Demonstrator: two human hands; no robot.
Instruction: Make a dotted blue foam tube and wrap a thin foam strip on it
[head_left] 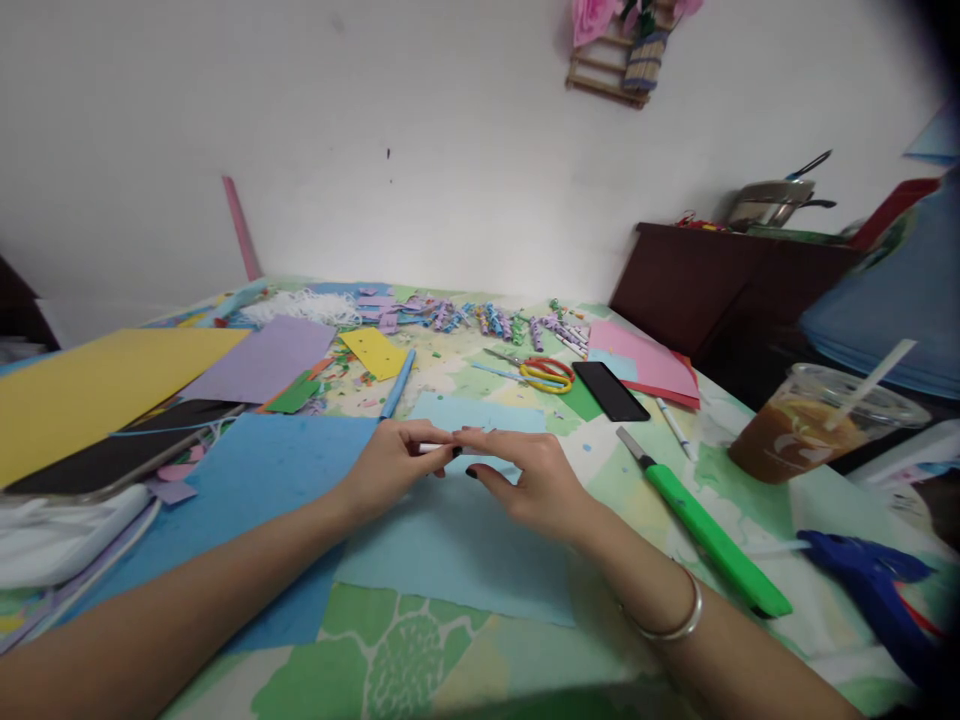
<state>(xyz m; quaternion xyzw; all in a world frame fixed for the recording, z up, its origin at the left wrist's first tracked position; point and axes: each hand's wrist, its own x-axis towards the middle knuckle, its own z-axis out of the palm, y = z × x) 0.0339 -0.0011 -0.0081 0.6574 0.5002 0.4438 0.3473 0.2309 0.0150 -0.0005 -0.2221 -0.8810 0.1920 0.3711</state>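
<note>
Between the fingers of my left hand [405, 458] is a thin white stick [433, 448], pinched by the thumb and fingertips. My right hand [529, 470] reaches in from the other side. Its outstretched fingers meet the left fingertips near the stick's right end, and its thumb stays apart below. Much of the stick is hidden by the fingers. Both hands are above a light blue paper sheet [465, 550]. Left of it lies a darker blue sheet [277, 465], with a blue pen-like stick [397, 385] beyond its far corner.
A green utility knife [712, 535] with its blade out lies to the right. Nearby are a blue glue gun [862, 570], a drink cup [795, 430], a black phone [611, 390] and yellow-and-red scissors [547, 374]. Paper scraps and curled strips [495, 320] line the back.
</note>
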